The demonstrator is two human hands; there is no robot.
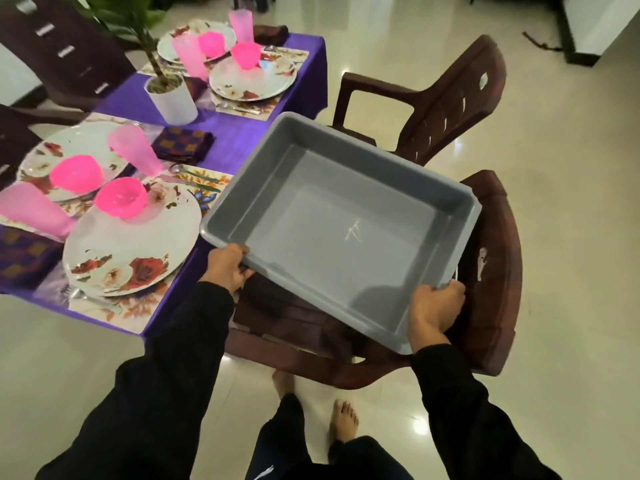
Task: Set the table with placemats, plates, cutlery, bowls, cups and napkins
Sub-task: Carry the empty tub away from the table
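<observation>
Grey plastic fills our view: we hold the empty tub [341, 223] over the brown chair [491, 271], just beside the table [242, 133]; our left hand [227, 268] curls round its near-left corner, our right hand [434, 308] grips the near-right rim. Four places look laid; each has a flowered plate [131, 247] on a placemat [204, 183], a pink bowl [121, 197] and a pink cup [133, 148]; napkins [183, 143] lie alongside; some cutlery shows. We judge the setting finished; only the tub wants putting away.
</observation>
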